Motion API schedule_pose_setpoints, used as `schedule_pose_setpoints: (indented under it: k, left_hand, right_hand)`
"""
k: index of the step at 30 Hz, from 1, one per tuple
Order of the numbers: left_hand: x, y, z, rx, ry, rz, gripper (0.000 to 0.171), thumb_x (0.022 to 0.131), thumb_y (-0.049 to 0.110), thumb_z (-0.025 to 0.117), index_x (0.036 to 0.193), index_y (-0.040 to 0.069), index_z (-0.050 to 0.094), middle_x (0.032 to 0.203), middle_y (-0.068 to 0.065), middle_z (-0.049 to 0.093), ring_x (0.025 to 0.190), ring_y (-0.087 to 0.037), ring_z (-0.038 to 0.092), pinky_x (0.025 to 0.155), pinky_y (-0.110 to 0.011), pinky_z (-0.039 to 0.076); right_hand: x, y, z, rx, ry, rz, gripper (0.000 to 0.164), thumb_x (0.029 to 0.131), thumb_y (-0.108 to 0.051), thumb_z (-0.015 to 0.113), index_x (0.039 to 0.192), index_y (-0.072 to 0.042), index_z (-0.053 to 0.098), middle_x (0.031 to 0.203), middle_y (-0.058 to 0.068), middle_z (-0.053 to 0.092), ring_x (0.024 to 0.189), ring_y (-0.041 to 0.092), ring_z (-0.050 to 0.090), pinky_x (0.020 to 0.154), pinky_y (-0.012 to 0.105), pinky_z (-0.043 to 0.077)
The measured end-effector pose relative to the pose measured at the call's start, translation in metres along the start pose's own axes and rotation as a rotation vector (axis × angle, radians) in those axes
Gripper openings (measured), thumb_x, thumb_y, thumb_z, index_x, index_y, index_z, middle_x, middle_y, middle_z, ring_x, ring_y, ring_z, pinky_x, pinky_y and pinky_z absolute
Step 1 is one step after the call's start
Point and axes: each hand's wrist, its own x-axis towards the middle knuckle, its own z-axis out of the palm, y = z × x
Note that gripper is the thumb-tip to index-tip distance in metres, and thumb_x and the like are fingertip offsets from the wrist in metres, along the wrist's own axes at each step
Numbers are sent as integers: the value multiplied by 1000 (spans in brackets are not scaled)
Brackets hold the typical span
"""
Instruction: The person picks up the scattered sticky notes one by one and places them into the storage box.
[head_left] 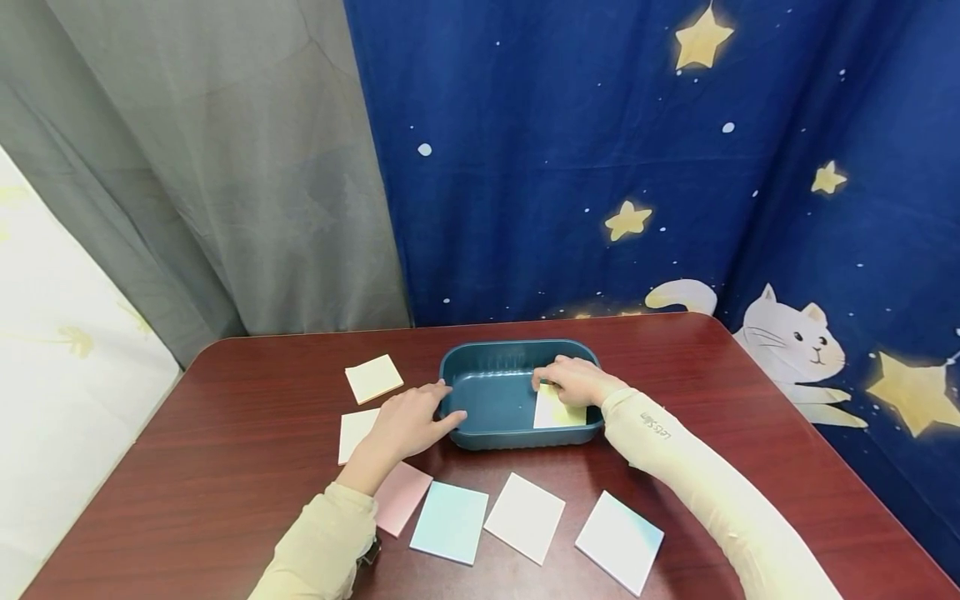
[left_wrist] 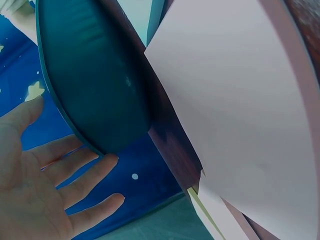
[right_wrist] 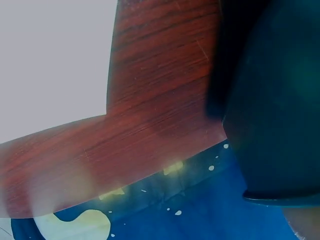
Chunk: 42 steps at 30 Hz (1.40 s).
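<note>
A dark teal rectangular bin point(head_left: 495, 439) stands near the table's far edge. My left hand point(head_left: 411, 419) is at its left end, thumb spread over the near rim. In the left wrist view, the straight, spread fingers point(left_wrist: 90, 182) of that hand lie along the bin's outer wall point(left_wrist: 95, 75). Reaching over the bin's right end, my right hand point(head_left: 577, 382) has its fingers curled at the far edge of a pale yellow sticky note pad point(head_left: 558, 412) inside. The right wrist view shows mostly the bin's outer wall point(right_wrist: 285, 125), which hides that grip.
Left of the bin lie a cream sticky note pad point(head_left: 373, 379) and a whitish one point(head_left: 356, 433). In front are pink point(head_left: 402, 497), light blue point(head_left: 450, 522), white point(head_left: 525, 517) and white-blue point(head_left: 621, 542) pads. Curtains point(head_left: 555, 167) hang behind the table point(head_left: 262, 433).
</note>
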Motion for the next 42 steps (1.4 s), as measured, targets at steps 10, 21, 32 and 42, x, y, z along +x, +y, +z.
schedule_pose_setpoints:
  k: [10,21,32,42]
  left_hand:
    - [0,1,-1,4,6,3,55,83,45,55,118,4,56,121,-13,51,100,-27,54,73,-42,46]
    - [-1,2,-1,2,-3,2,56,83,46,54,118,4,56,121,-14,51,101,-28,54,74,-42,45]
    - [0,1,-1,8,2,4,55,82,45,55,118,4,56,122,-14,51,101,-28,54,73,-43,46]
    - [0,1,0,-1,0,3,55,83,45,55,119,4,55,123,-14,50,101,-29,53,74,-44,45]
  right_hand:
    - [-3,1,-2,-15,13,3,34,80,2,50,105,-19,59,86,0,56,83,19,47,69,35,40]
    - [-11,3,-11,30,37,28,32,80,-2,52,109,-14,60,96,1,56,91,19,49,74,37,42]
    - [-26,7,-25,32,112,48,27,81,-7,56,107,-13,61,99,2,58,90,19,50,73,38,42]
    - [-42,4,-42,27,134,65,29,81,-16,61,110,-14,60,103,4,58,94,19,49,78,41,42]
